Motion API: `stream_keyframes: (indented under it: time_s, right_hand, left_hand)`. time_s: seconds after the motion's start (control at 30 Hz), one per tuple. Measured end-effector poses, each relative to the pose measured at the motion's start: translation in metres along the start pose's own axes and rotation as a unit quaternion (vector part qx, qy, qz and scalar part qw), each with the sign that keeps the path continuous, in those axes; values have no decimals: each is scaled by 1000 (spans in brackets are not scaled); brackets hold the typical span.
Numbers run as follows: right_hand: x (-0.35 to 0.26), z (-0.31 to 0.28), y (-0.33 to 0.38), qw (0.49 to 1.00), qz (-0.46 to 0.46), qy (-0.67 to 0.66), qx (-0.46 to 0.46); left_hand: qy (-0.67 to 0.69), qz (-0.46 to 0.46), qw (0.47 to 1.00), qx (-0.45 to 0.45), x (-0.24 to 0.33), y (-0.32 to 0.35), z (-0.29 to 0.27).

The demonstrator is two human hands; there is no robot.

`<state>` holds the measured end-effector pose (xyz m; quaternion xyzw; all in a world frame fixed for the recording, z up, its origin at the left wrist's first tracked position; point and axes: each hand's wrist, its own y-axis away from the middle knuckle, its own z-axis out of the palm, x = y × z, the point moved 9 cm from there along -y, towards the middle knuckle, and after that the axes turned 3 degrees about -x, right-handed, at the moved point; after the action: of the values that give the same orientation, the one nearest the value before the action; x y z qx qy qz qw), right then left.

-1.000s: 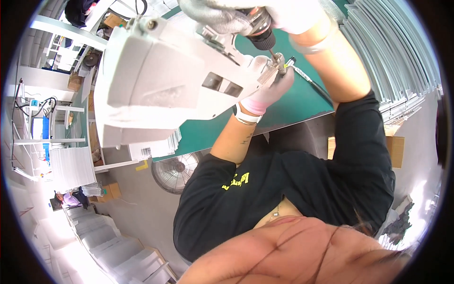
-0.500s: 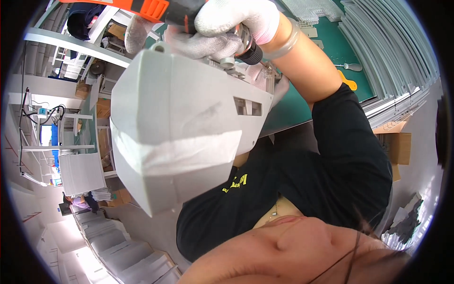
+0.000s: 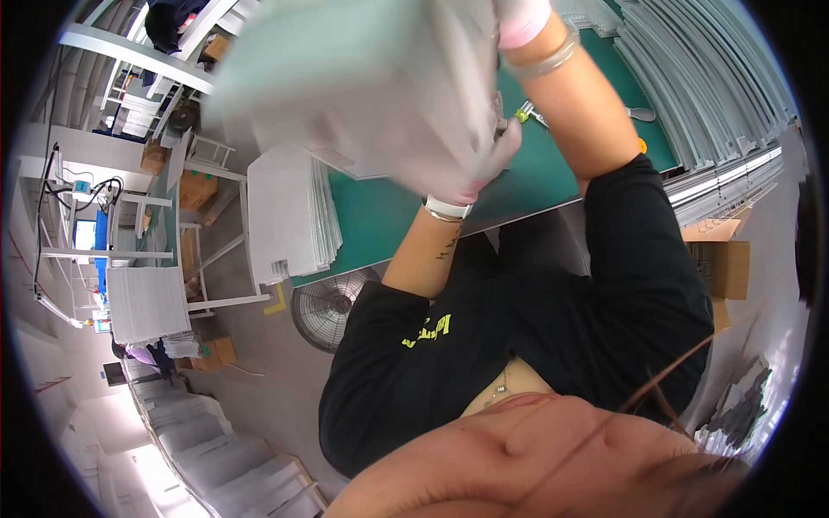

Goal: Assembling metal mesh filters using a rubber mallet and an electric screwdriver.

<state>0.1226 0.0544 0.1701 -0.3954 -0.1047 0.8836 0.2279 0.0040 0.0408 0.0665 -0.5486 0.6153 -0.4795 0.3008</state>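
A large pale grey sheet-metal panel (image 3: 371, 86) fills the upper middle, blurred and held up over the green table mat (image 3: 389, 216). My left hand (image 3: 488, 160), in a pink and white glove with a white wristband, presses against the panel's lower right corner from below. My right hand (image 3: 522, 17), also gloved and with a bracelet at the wrist, is at the panel's upper right edge, mostly cut off by the frame. A small screwdriver with a green-yellow handle (image 3: 528, 112) lies on the mat just right of my left hand.
Long grey metal profiles (image 3: 708, 78) are stacked along the table's right. A pile of white panels (image 3: 289, 216) rests on a rack at the left, a floor fan (image 3: 324, 306) below it. Cardboard boxes (image 3: 721, 259) stand at the right. Another person (image 3: 173, 22) is at the top left.
The grey panel has swung up and left, closer to the camera. The orange power driver seen earlier in my right hand is out of sight. My left hand stays at the panel's corner.
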Motion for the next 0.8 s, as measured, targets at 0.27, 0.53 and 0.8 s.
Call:
stream_keyframes:
  time_s: [0.27, 0.53, 0.8]
  right_hand:
    - [-118, 60, 5, 928, -317, 188, -62]
    - [-95, 82, 19, 947, -265, 152, -102]
    - [-92, 65, 36, 962, -263, 68, -11]
  left_hand:
    - [-75, 16, 995, -67, 40, -4, -39]
    - [22, -26, 897, -441, 51, 217, -105]
    - [-302, -131, 902, -280, -36, 135, -134]
